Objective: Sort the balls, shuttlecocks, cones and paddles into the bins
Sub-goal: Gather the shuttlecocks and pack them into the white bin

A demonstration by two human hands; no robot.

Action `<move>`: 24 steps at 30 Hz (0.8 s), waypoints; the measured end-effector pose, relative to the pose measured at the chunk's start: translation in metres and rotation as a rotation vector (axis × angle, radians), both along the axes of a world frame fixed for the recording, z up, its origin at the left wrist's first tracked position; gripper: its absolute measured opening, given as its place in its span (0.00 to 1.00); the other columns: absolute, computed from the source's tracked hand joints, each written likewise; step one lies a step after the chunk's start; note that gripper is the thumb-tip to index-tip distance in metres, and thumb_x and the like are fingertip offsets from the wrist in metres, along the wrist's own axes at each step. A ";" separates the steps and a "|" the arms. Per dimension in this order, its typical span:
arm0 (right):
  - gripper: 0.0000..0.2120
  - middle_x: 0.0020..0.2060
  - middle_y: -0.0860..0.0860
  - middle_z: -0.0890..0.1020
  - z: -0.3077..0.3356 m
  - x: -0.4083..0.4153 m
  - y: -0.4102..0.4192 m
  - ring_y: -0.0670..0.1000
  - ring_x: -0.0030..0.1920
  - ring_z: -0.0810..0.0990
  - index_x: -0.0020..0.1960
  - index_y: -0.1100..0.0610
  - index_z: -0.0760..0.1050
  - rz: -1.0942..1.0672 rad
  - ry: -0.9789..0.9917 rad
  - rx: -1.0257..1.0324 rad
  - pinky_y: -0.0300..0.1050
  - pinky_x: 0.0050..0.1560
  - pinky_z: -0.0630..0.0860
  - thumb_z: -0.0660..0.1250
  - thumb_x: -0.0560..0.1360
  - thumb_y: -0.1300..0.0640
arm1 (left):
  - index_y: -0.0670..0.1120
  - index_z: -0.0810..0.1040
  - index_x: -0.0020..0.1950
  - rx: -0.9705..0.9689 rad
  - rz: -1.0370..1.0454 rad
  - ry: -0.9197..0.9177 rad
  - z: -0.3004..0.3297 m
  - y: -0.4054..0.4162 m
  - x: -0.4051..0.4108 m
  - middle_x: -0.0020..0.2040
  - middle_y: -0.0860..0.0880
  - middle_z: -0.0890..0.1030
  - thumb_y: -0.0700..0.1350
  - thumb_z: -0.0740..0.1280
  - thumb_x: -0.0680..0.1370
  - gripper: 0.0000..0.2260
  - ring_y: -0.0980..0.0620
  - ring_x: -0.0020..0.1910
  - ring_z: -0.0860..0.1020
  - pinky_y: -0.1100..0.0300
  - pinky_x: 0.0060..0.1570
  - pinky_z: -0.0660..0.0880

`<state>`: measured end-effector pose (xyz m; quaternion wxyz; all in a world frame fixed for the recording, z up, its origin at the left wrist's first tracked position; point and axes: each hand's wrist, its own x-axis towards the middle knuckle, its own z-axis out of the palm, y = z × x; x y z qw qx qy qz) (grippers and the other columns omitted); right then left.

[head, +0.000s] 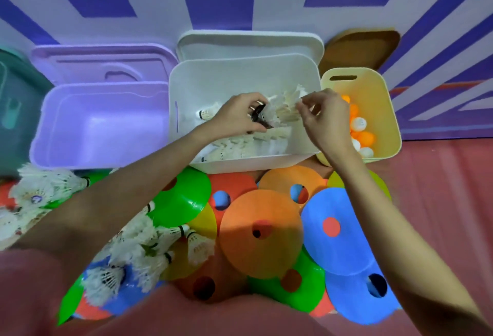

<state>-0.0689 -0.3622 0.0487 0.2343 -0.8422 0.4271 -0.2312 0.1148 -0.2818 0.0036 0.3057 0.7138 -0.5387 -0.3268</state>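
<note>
So there's a purple bin (101, 122) on the left with nothing showing inside, a white bin (240, 79) in the middle and a smaller yellow bin (373, 95) on the right holding orange and white balls (360, 132). Flat disc cones (261, 231) in orange, blue, green and red are spread over the floor in front, with loose shuttlecocks (149, 250) piled at the left. Over the white bin, the left hand (240, 116) has its grip curled around a bunch of shuttlecocks (280, 108), while the right hand (325, 119) pinches the feather end of that same bunch. More shuttlecocks lie in the white bin.
</note>
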 end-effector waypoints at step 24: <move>0.10 0.50 0.62 0.79 -0.065 0.007 -0.022 0.62 0.52 0.77 0.53 0.64 0.73 0.179 0.641 0.222 0.48 0.45 0.72 0.62 0.72 0.70 | 0.44 0.78 0.57 0.241 -0.421 -0.267 -0.081 -0.017 -0.012 0.42 0.52 0.76 0.46 0.74 0.69 0.18 0.54 0.41 0.73 0.63 0.34 0.65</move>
